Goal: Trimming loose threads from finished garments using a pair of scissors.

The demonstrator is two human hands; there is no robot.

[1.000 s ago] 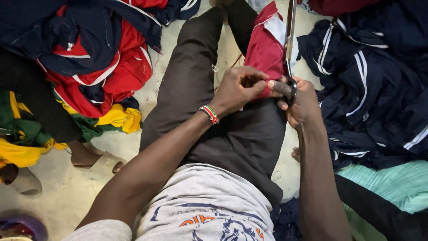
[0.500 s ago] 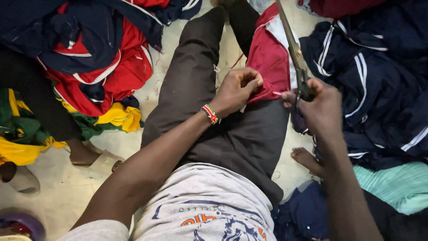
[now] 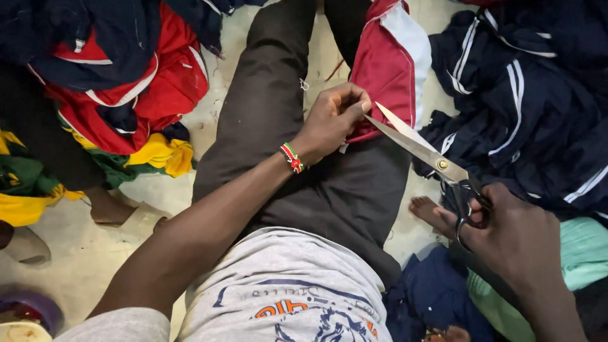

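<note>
My left hand (image 3: 332, 120) pinches the lower edge of a red garment with a white stripe (image 3: 389, 60) that lies over my lap. A beaded band circles that wrist. My right hand (image 3: 513, 237) grips the black handles of a pair of steel scissors (image 3: 421, 149) at the right. The blades point up-left, their tips right at my left fingers and the cloth's edge. The blades look nearly closed.
A heap of red, navy, yellow and green clothes (image 3: 120, 88) lies on the floor at the left. Navy garments with white stripes (image 3: 525, 107) pile up at the right, with teal cloth (image 3: 579, 247) below. A bare foot (image 3: 427, 212) shows near the scissors.
My right hand has drawn down and to the right with the scissors, which swung from upright to pointing up-left at the cloth. My left hand kept its pinch on the red garment.
</note>
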